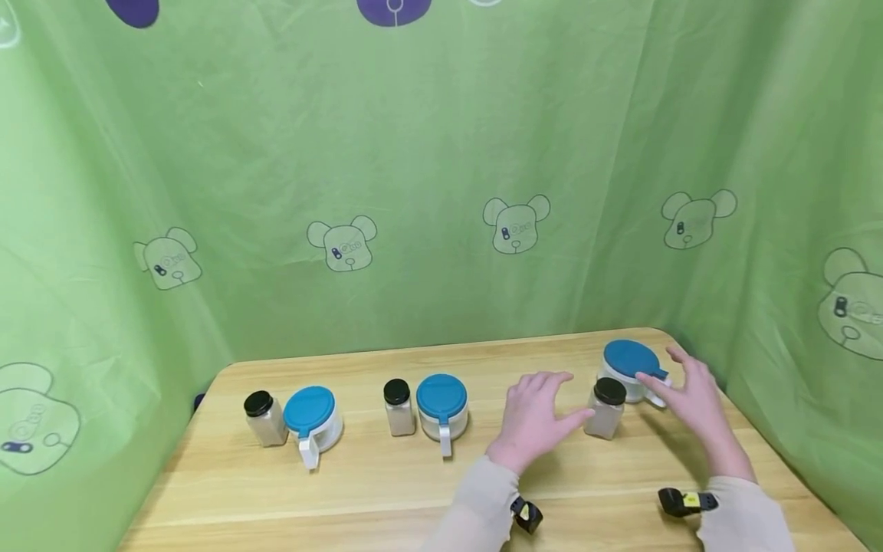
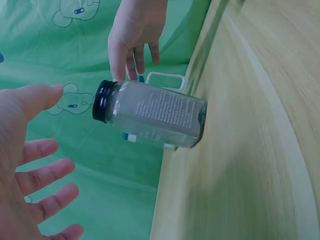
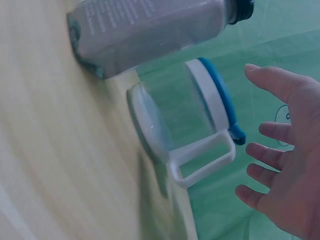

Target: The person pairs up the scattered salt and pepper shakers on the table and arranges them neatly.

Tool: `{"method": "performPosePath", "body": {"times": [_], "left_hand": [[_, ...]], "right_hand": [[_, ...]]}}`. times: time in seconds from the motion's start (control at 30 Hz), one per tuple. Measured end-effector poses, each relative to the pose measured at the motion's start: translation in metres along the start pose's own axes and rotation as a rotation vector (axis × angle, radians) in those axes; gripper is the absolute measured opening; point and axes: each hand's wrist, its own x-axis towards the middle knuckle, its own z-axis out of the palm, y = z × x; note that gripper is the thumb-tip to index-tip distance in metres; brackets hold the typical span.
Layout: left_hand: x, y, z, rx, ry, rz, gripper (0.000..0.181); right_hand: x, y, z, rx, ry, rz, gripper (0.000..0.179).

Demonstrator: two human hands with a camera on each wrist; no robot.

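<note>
At the right of the table, a square glass jar with a black lid (image 1: 605,414) stands upright in front of a clear pot with a blue lid and white handle (image 1: 631,360). My left hand (image 1: 534,418) is just left of the jar, fingers spread and holding nothing; the left wrist view shows a gap between its fingers and the jar (image 2: 155,112). To the right of the pot my right hand (image 1: 697,399) hovers near the handle, its fingers extended. In the right wrist view the handle (image 3: 205,157) is apart from the fingers.
Further left stand two more pairs: a black-lidded jar (image 1: 399,410) beside a blue-lidded pot (image 1: 442,402), and a jar (image 1: 266,420) beside a pot (image 1: 312,418). The wooden table (image 1: 386,498) is bordered by green curtains (image 1: 414,307) at the back and sides.
</note>
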Motion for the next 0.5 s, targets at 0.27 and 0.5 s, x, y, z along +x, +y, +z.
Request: {"method": "performPosePath", "body": {"times": [0.27, 0.5], "left_hand": [[0.008, 0.005, 0.012, 0.048, -0.053, -0.017, 0.066], [0.013, 0.006, 0.021, 0.066, -0.118, -0.041, 0.069]], "right_hand": [[0.0, 0.012, 0.005, 0.0, -0.047, 0.038, 0.092], [0.004, 0.023, 0.01, -0.013, -0.076, 0.021, 0.093]]}}
